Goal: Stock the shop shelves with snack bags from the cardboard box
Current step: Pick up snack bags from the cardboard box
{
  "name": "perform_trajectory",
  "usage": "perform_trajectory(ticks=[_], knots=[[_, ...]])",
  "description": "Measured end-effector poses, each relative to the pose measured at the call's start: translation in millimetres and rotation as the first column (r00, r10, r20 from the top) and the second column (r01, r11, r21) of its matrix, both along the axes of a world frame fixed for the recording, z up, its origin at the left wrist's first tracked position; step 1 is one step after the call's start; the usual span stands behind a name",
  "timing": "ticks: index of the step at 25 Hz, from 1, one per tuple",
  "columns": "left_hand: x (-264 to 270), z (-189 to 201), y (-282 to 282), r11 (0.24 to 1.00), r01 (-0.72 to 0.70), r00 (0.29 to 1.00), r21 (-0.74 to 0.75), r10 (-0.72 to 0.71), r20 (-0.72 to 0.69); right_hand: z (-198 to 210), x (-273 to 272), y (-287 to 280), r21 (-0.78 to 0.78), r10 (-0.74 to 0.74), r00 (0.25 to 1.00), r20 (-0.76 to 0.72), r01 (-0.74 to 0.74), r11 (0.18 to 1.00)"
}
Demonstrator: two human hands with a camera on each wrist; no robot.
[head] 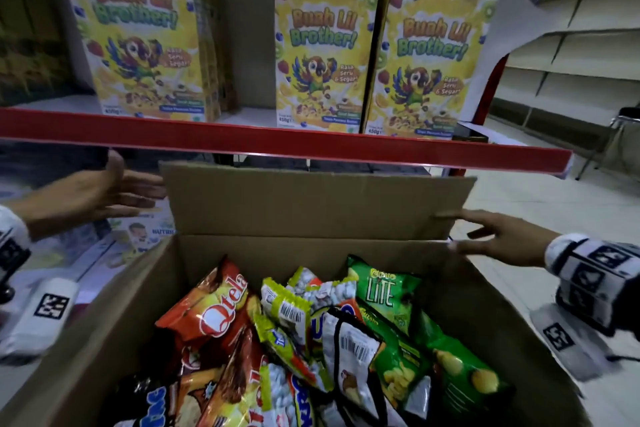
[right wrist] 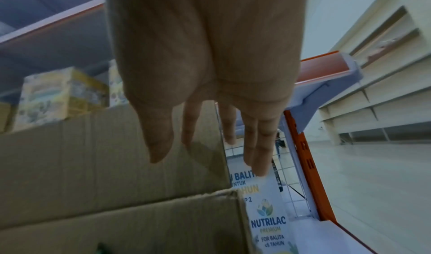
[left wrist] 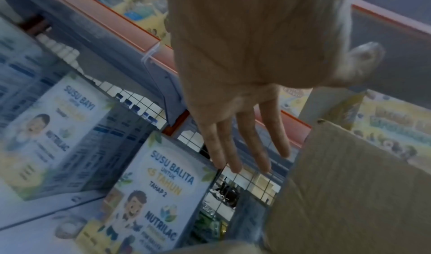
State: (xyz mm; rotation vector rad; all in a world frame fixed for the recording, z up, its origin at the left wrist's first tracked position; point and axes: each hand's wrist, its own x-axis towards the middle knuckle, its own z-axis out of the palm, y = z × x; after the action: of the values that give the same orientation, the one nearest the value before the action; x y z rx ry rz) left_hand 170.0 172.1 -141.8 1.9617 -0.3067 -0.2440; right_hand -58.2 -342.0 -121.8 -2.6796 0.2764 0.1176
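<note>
An open brown cardboard box [head: 311,204] stands in front of the red-edged shop shelf [head: 277,146], its far flap upright; inside lies a loose heap of snack bags, among them an orange-red Qtela bag [head: 214,312], a green Lite bag [head: 381,291], a second green bag with yellow chips printed on it [head: 460,367], a yellow-green bag with a barcode [head: 287,308] and a white bag with a black border [head: 356,357]; none of them is in a hand.

The left hand [head: 100,191] reaches forward beside the box's far left corner, its grip released, fingers [left wrist: 235,147] straight and spread, close to the left edge of the upright flap; whether it touches the cardboard cannot be told. The right hand [head: 498,236] reaches to the flap's right edge, grip likewise released and grasping nothing, fingertips [right wrist: 258,164] extended at the cardboard edge.

On the shelf above stand three yellow cereal boxes with a parrot picture [head: 325,55]; on the lower shelf, left of the box, stand pale blue Nutrilac milk cartons [left wrist: 158,189]; bare cream shelving [head: 581,45] lines the aisle at right.
</note>
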Motion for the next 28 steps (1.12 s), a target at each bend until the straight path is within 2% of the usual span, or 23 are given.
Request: perform_trajectory(ticks=[2,4,6,8,11,13,16,18,19,21,22,25,28], knots=[[-5.1,-4.1,3.4,0.963,0.129,0.991,0.239,-0.113,-0.078,6.6,9.4,-7.2,0.093,-0.008,0.998,0.056,0.003,0.996],[-15.8,-9.9,-9.4,0.912,0.215,0.975,0.349,-0.182,-0.126,3.9,18.1,-10.5,0.16,-0.029,0.998,0.05,0.021,0.987],[-26.2,-15.2,-29.1,0.937,0.164,0.982,0.309,-0.126,-0.138,-3.7,22.6,-10.8,0.273,-0.051,0.999,-0.003,0.05,0.961],[-31.5,-18.6,-44.1,0.956,0.105,0.993,0.275,-0.087,-0.079,-7.4,18.7,-9.1,0.391,-0.087,0.996,-0.025,0.09,0.916],[-43.4,-13.0,-45.4,0.978,-0.056,0.998,0.202,0.049,0.041,-1.2,0.9,-7.0,0.431,-0.118,0.993,0.023,0.097,0.897],[-52.4,-10.9,-36.7,0.982,-0.106,0.99,0.155,0.089,0.109,2.1,-15.5,-4.7,0.376,-0.085,0.996,0.037,0.065,0.924],[-65.4,-9.3,-12.7,0.979,-0.049,0.988,0.195,0.02,0.15,6.2,-40.4,0.4,0.16,-0.008,0.999,0.035,0.002,0.987],[-64.0,-15.6,4.4,0.903,0.028,0.943,0.429,-0.166,0.289,10.4,-50.3,1.1,-0.018,0.02,0.998,0.053,-0.019,1.0],[-62.0,-17.6,8.7,0.821,0.038,0.905,0.57,-0.271,0.329,12.2,-52.9,1.2,-0.088,0.038,0.997,0.071,-0.032,0.996],[-60.1,-19.9,6.7,0.708,0.006,0.82,0.707,-0.407,0.401,13.5,-53.1,1.6,-0.18,0.102,0.993,0.062,-0.09,0.98],[-58.7,-21.1,4.1,0.689,0.008,0.805,0.725,-0.435,0.404,12.9,-51.3,1.9,-0.208,0.126,0.992,0.027,-0.117,0.971],[-56.5,-16.5,-14.7,0.557,0.078,0.853,0.827,-0.467,0.234,10.6,-41.5,1.2,-0.308,0.099,0.995,-0.026,-0.102,0.946],[-53.1,-13.5,-35.2,0.524,0.06,0.914,0.849,-0.371,0.164,10.2,-27.8,-2.0,-0.28,-0.012,0.999,0.045,0.024,0.96]])
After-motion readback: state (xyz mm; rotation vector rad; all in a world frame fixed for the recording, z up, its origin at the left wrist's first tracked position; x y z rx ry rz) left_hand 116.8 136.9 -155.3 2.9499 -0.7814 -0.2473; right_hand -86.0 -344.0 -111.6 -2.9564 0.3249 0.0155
